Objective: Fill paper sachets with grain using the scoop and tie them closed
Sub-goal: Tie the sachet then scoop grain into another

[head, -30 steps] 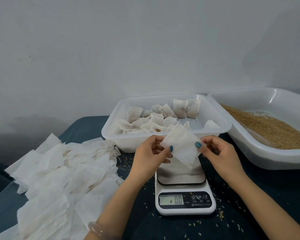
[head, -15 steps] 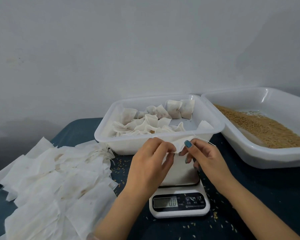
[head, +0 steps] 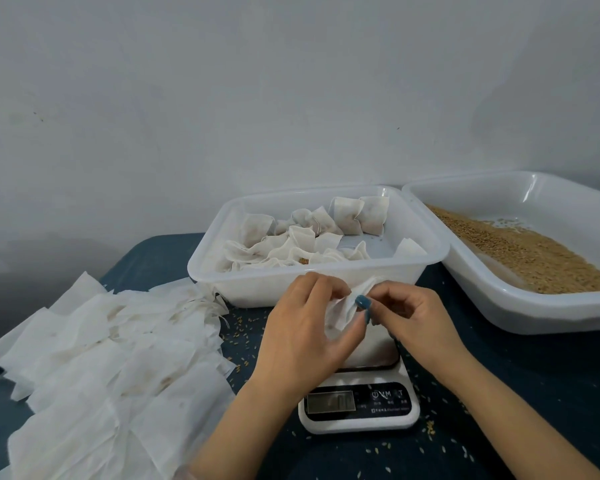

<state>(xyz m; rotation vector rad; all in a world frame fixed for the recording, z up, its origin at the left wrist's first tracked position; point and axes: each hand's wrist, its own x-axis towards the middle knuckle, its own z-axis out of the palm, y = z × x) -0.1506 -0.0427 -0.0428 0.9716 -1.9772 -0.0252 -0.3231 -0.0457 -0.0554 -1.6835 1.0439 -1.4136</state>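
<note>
The left hand (head: 305,329) holds a thin white paper sachet (head: 343,310) with curled fingers, and the right hand (head: 411,315) pinches its upper edge between thumb and fingers, just above the white digital kitchen scale (head: 359,408). Brown grain (head: 523,254) lies in the white plastic tray (head: 551,313) at the right on the dark blue table (head: 551,393).

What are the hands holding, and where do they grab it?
One white paper sachet, above the scale. The left hand grips its left side; the right hand pinches its top right edge between thumb and fingers.
</note>
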